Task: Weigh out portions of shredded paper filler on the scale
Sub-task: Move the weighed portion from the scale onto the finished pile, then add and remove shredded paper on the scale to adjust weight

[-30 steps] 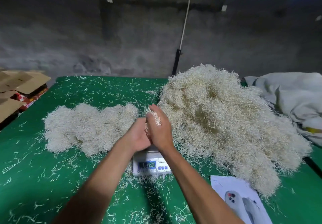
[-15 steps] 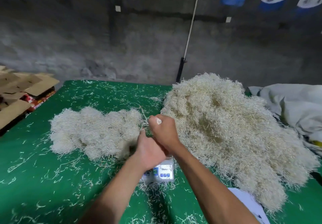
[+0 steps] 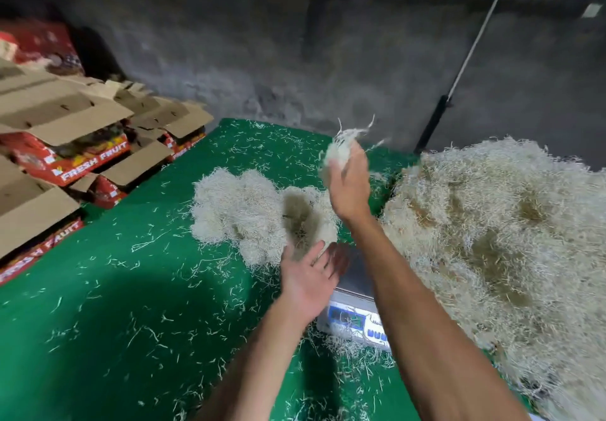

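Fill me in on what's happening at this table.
A person is portioning shredded paper at a green table. The right hand is raised, gripping a wad of shreds above the smaller pile. The left hand is open beside the scale, whose platform looks bare. The big pile lies to the right.

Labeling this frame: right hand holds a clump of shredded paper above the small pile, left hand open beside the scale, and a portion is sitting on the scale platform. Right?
One thing is off: the head view shows the scale platform bare, with no portion on it. The rest holds: the right hand holds a clump of shredded paper above the small pile, and the left hand is open beside the scale.
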`<state>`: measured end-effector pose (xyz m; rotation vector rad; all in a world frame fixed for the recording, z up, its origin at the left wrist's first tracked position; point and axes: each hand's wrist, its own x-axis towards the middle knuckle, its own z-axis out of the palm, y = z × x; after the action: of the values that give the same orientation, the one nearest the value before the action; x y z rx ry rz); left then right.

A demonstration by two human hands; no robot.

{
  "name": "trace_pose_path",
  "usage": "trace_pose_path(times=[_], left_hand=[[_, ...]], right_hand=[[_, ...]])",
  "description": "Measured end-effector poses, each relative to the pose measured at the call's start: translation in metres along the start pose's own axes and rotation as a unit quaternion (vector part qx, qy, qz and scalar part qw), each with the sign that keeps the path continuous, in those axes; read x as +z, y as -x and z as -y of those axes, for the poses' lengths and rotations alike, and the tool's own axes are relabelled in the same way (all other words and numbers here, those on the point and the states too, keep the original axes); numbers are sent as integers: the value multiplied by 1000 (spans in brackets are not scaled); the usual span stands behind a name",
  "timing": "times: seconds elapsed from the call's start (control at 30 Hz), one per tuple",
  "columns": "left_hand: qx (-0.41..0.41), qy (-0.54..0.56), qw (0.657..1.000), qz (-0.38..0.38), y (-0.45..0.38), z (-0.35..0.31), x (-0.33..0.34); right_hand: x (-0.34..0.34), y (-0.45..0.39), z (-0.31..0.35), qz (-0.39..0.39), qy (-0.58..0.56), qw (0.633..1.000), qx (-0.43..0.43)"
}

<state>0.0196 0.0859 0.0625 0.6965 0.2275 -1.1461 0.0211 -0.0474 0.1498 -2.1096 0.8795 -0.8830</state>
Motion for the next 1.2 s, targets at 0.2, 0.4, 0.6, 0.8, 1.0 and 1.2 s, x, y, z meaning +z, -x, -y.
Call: trace_pose_path(times=[0.2,0.4,0.6,0.8,1.0,1.2], left_hand=[[-27,-3,999,-42,-16,9,-21],[-68,-65,995,-21,-51,51,-8],[-120,-125,984,-31,-98,109,21],[-178,-246,952,37,-148,180,48],[33,-603,784,142,-177,269,31],[155,-813,523,202,-238,312,14]], right_hand=[[31,43,-94,191,232,936,182],[-10,61,-153,202,247,925,205],[-67,73,-259,123,299,918,230],[-123,98,-374,236,441,830,244],[-101,168,-407,116,343,914,185],[-95,210,-381,39,65,980,184]])
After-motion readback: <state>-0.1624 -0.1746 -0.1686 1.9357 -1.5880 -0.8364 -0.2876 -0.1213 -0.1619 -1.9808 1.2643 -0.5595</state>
